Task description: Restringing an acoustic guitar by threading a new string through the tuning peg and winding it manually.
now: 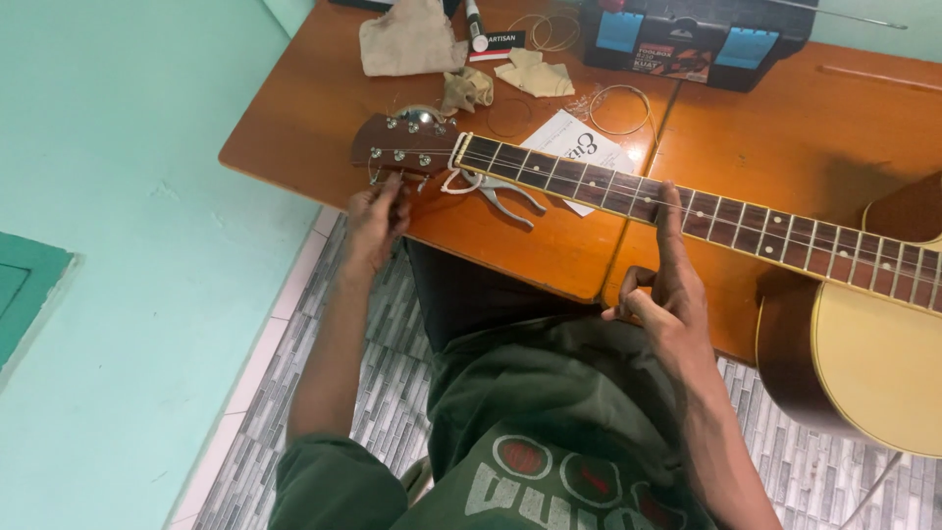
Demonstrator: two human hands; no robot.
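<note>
Left hand on a tuning peg, right forefinger on the strings of the neck.

The acoustic guitar with dark fretboard and pale yellow body lies across the orange-brown wooden table. The left hand has its fingers pinched shut on a small metal tuning peg at the near edge of the brown headstock. The right hand extends its forefinger onto the strings, other fingers curled, gripping nothing. Risk: over-turning could snap a string, which may whip the pressing finger. The metal string cutter under the neck may scratch it.
</note>
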